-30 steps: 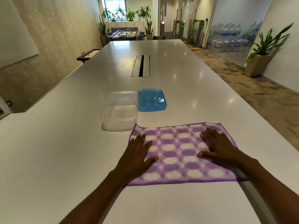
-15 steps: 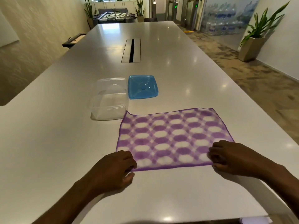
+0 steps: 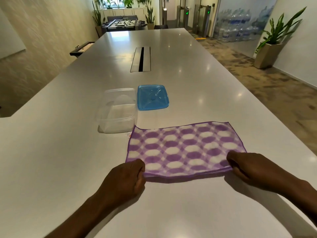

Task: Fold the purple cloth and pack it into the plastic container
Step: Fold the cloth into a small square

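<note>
The purple cloth [image 3: 185, 148], checked purple and white, lies spread on the white table [image 3: 51, 160]. Its near edge is raised slightly off the surface, casting a shadow. My left hand [image 3: 127, 179] pinches the near left corner. My right hand [image 3: 248, 167] pinches the near right corner. The clear plastic container [image 3: 117, 110] stands open and empty just beyond the cloth's far left corner. Its blue lid [image 3: 152, 97] lies flat to the right of the container.
A long cable slot [image 3: 141, 59] runs down the table's middle, farther away. The table's right edge drops to a patterned carpet. A potted plant [image 3: 271, 48] stands at the right wall and a foosball table [image 3: 121, 24] sits beyond the table's far end.
Both hands went from lying flat on the cloth to its near edge, closed on the two near corners and lifted that edge a little. The camera tilted.
</note>
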